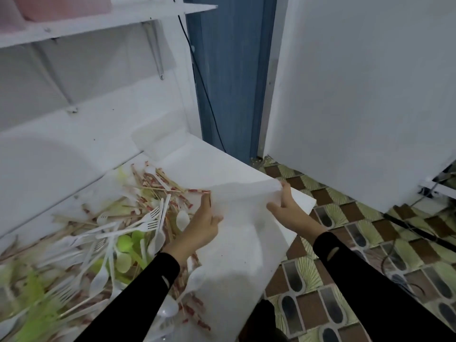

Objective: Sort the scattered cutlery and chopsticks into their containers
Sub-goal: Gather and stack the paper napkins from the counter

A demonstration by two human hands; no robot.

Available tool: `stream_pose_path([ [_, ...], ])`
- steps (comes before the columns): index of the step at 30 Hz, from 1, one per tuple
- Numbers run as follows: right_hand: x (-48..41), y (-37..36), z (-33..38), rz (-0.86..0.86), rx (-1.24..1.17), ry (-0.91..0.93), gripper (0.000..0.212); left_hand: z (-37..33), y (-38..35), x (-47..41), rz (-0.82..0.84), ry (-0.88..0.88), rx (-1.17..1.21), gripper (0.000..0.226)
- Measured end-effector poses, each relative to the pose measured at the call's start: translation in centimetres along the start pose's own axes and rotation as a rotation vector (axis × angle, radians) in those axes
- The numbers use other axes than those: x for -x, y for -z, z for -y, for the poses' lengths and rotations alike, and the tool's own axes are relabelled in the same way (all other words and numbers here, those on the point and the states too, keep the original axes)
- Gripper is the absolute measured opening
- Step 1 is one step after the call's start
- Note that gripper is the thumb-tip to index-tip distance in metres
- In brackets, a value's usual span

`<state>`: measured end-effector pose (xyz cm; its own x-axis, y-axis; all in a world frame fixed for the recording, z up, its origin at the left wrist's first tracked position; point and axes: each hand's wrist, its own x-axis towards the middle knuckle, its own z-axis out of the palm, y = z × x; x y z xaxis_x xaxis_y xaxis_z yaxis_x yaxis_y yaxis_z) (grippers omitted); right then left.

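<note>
White walls (357, 82), blue door (229, 70) — patterned floor (345, 280)

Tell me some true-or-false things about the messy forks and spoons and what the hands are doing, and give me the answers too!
1. The left hand and the right hand both hold the white sheet. True.
2. Every spoon is white. False: there are green spoons in the pile too.
3. Some chopsticks have red-and-white wrappers. True.
4. The white forks stand neatly in a cup. False: they lie loose in the heap on the table.
</note>
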<state>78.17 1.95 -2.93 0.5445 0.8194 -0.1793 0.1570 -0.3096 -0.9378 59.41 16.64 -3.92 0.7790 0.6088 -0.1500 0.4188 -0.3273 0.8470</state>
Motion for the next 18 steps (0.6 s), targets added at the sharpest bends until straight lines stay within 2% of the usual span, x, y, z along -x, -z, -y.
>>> stream_pose_path([
  [5,-5.6,0.3,3.7,-0.013,0.060,0.173,0.034,-0.8,3.9,-3.4,-0.435,-0.151,0.066,0.035],
  [7,-8.0,0.5,5.9,0.080,-0.199,0.052,0.033,-0.5,5.8,-4.9,-0.560,-0.175,0.135,0.041],
  [9,-11.1,0.9,7.7,0.183,-0.545,-0.123,0.033,-0.6,7.7,-6.2,-0.677,-0.202,0.174,0.067],
  [11,-13.3,0.8,8.4,0.198,-0.670,-0.172,0.032,-1.1,8.7,-6.7,-0.705,-0.142,0.245,0.079],
  [15,-19.1,-1.6,9.4,0.239,-0.519,-0.160,0.025,-0.4,10.7,-8.6,-0.640,-0.013,0.516,0.056],
  [18,-23.3,-3.5,10.6,0.286,-0.511,-0.155,0.034,-0.3,12.1,-10.0,-0.791,0.088,0.962,0.033],
])
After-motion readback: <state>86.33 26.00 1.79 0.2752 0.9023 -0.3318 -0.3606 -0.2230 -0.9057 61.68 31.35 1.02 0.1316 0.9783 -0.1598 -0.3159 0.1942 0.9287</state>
